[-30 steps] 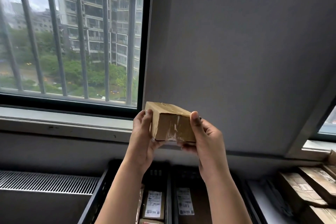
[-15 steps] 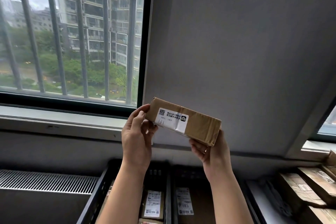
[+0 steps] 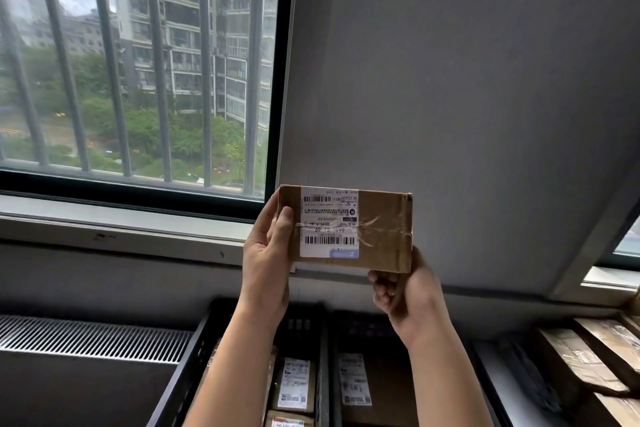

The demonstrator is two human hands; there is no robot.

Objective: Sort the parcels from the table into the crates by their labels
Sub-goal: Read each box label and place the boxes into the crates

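I hold a small brown cardboard parcel (image 3: 384, 236) up in front of the grey wall, its white barcode label (image 3: 329, 222) facing me and upside down. My left hand (image 3: 268, 253) grips its left end, thumb across the front. My right hand (image 3: 405, 291) holds the lower right corner from underneath. Below the hands stand two black crates side by side, the left crate (image 3: 194, 350) and the right crate (image 3: 363, 322), each with labelled parcels inside.
Several brown taped parcels (image 3: 588, 357) lie stacked at the lower right. A barred window (image 3: 138, 62) fills the upper left above a sill, and a ribbed radiator grille (image 3: 86, 336) runs along the lower left.
Both hands have turned the parcel: first an unlabelled taped side showed, then a narrow side with a small label, and now the broad face with the barcode label faces me.
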